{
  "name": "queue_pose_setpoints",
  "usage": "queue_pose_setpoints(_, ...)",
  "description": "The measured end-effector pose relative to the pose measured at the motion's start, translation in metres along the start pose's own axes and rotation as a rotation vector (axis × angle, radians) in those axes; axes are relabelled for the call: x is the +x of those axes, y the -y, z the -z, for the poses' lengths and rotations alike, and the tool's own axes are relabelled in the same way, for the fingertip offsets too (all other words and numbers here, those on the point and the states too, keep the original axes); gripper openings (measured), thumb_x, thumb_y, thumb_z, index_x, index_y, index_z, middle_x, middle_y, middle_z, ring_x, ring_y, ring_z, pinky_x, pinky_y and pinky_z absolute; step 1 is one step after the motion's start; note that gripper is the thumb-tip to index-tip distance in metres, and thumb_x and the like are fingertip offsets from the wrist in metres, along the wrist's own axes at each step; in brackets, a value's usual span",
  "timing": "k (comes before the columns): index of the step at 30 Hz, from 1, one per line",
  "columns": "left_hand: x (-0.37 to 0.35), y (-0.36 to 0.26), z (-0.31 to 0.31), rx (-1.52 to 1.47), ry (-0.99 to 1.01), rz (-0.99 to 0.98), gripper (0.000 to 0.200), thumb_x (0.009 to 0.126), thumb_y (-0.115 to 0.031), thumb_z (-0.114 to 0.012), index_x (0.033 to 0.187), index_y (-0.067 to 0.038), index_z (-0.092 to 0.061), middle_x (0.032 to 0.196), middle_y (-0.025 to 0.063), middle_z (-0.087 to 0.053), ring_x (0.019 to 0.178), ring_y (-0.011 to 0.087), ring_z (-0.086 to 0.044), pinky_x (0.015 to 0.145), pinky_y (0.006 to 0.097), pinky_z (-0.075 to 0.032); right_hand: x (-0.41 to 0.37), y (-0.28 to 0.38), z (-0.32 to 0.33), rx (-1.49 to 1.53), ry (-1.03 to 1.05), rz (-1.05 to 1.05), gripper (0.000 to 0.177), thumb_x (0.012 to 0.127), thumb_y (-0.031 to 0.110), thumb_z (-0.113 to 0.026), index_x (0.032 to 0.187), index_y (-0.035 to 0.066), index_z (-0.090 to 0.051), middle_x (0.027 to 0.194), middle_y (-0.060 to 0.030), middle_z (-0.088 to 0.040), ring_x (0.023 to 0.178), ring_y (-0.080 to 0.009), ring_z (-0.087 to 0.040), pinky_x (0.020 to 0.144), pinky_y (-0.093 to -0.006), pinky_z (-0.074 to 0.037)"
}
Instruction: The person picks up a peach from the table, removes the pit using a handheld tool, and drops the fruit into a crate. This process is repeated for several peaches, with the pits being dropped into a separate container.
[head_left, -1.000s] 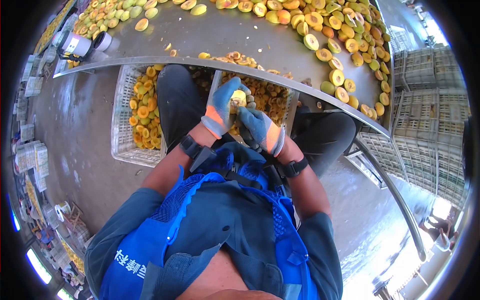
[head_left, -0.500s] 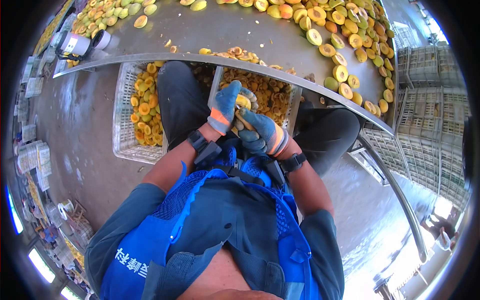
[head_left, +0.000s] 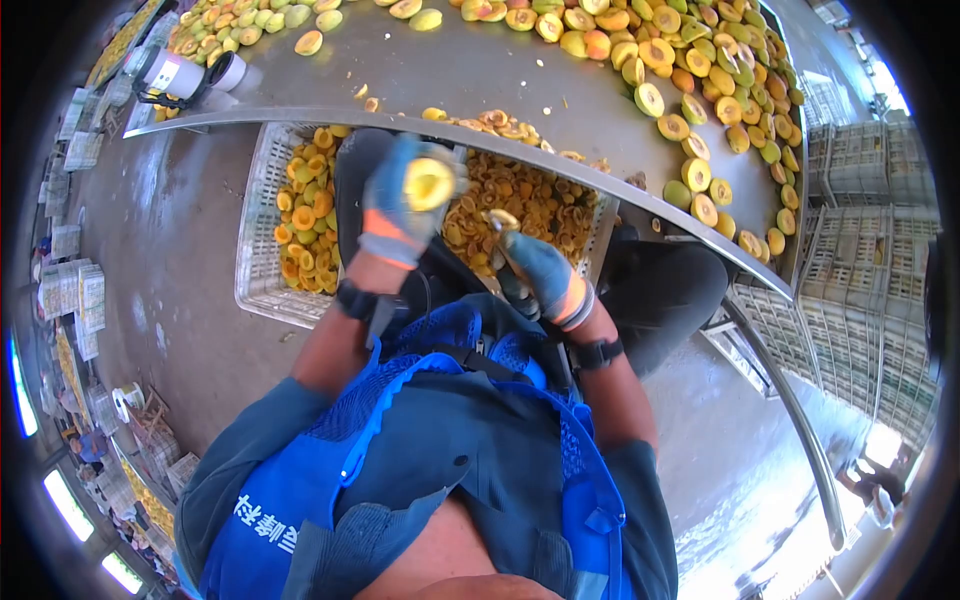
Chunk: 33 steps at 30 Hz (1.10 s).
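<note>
My left hand [head_left: 400,195], in a blue and orange glove and blurred by motion, holds a hollowed yellow fruit half [head_left: 428,184] above my knee. My right hand [head_left: 538,275], gloved the same way, is closed around a tool [head_left: 503,222] with a small metal end that has something yellowish-brown at it. Below and between the hands stands a crate [head_left: 600,232] with many fruit scraps. To the left, a white crate [head_left: 262,215] holds yellow-orange fruit halves [head_left: 308,215].
A metal table [head_left: 480,75] with a raised rim runs across the top, with fruit halves [head_left: 700,60] piled at its right. A grey-white cylindrical device [head_left: 175,78] lies at its left end. Stacked crates [head_left: 850,240] stand at the right. A person [head_left: 92,447] is far off at the lower left.
My hands have moved apart. The left one has swung left and up with the fruit half, while the right has shifted slightly right and the tool's end now shows.
</note>
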<state>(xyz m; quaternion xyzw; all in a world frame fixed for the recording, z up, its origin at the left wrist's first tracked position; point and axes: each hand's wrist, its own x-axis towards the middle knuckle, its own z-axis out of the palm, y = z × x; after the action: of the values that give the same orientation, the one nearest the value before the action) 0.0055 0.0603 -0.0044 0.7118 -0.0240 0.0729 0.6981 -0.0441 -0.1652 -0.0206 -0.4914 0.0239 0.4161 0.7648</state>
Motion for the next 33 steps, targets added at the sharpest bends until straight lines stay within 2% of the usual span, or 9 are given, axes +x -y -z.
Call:
queue_pose_setpoints(1,0.011,0.000,0.031,-0.645,-0.134,0.241,0.028,0.107,-0.027,-0.052,0.113,-0.001,-0.062,0.103,0.0153,-0.071,0.094,0.0265,-0.072,0.086,0.0399,-0.062,0.003,-0.005,0.002,-0.315,-0.170,0.104,0.040,0.108,0.039,-0.048,0.101,0.003,-0.064,0.065,-0.0033,-0.057,0.052,-0.0135,-0.055,0.049,-0.0281,-0.043)
queue_pose_setpoints(3,0.018,0.010,0.080,-0.189,-0.370,0.001,0.029,0.104,-0.031,-0.058,0.104,-0.003,-0.067,0.101,0.0145,-0.071,0.092,0.0244,-0.072,0.081,0.0383,-0.062,0.005,-0.008,0.006,-1.254,-0.367,-0.057,0.049,0.102,0.047,-0.050,0.109,0.001,-0.067,0.095,-0.0296,-0.070,0.094,-0.0478,-0.069,0.082,-0.0507,-0.055)
queue_pose_setpoints(6,0.021,0.033,0.180,1.164,-0.396,-0.246,0.040,0.093,-0.031,-0.075,0.119,-0.003,-0.067,0.114,0.0185,-0.069,0.102,0.0316,-0.068,0.088,0.0385,-0.055,0.013,-0.045,0.029,-1.226,-0.405,-0.095,0.050,0.099,0.049,-0.053,0.112,0.003,-0.067,0.098,-0.0292,-0.071,0.097,-0.0487,-0.068,0.086,-0.0520,-0.055)
queue_pose_setpoints(8,0.012,0.024,0.194,1.425,-0.445,-0.392,0.039,0.090,-0.028,-0.078,0.119,-0.003,-0.068,0.113,0.0151,-0.070,0.103,0.0264,-0.068,0.090,0.0375,-0.054,0.009,-0.037,0.020,-1.277,-0.333,-0.163,0.049,0.099,0.047,-0.054,0.115,0.003,-0.066,0.101,-0.0293,-0.071,0.098,-0.0486,-0.067,0.087,-0.0517,-0.055)
queue_pose_setpoints(11,0.013,0.032,0.176,0.738,-0.371,-0.055,0.034,0.091,-0.022,-0.077,0.118,-0.003,-0.068,0.112,0.0121,-0.070,0.101,0.0212,-0.068,0.089,0.0347,-0.054,0.005,-0.024,0.022,-1.196,-0.330,-0.194,0.048,0.098,0.043,-0.057,0.124,0.003,-0.064,0.107,-0.0293,-0.070,0.101,-0.0476,-0.067,0.091,-0.0512,-0.053)
queue_pose_setpoints(17,0.039,-0.020,-0.014,0.375,0.120,-0.026,0.022,0.091,-0.012,-0.074,0.111,-0.003,-0.069,0.108,0.0100,-0.071,0.097,0.0201,-0.069,0.087,0.0330,-0.054,0.009,-0.031,0.031,-0.750,-0.543,0.133,0.038,0.095,0.036,-0.068,0.110,0.001,-0.063,0.098,-0.0266,-0.072,0.098,-0.0450,-0.069,0.079,-0.0460,-0.054)
queue_pose_setpoints(19,0.070,-0.012,-0.063,0.489,0.366,-0.448,0.022,0.095,-0.008,-0.069,0.116,-0.002,-0.069,0.113,0.0090,-0.070,0.100,0.0141,-0.065,0.090,0.0284,-0.054,0.006,-0.021,0.036,-0.583,-0.577,0.269,0.029,0.094,0.024,-0.072,0.109,0.001,-0.062,0.095,-0.0225,-0.072,0.089,-0.0359,-0.070,0.075,-0.0400,-0.053)
queue_pose_setpoints(25,0.178,0.053,-0.215,0.169,0.386,-0.032,0.040,0.095,-0.018,-0.069,0.131,-0.002,-0.061,0.121,0.0137,-0.066,0.102,0.0177,-0.065,0.090,0.0348,-0.055,-0.014,-0.033,0.046,-0.315,-0.662,0.389,0.019,0.098,0.016,-0.068,0.108,0.000,-0.063,0.089,-0.0063,-0.064,0.082,-0.0119,-0.054,0.071,-0.0316,-0.048)
queue_pose_setpoints(33,0.204,0.089,-0.296,0.635,0.269,-0.030,0.041,0.086,-0.025,-0.072,0.122,-0.008,-0.063,0.124,0.0222,-0.064,0.113,0.0411,-0.062,0.097,0.0468,-0.051,-0.021,-0.019,0.070,-0.229,-0.708,0.322,0.016,0.095,0.011,-0.069,0.101,-0.001,-0.060,0.080,-0.0066,-0.063,0.073,-0.0126,-0.055,0.064,-0.0322,-0.048)
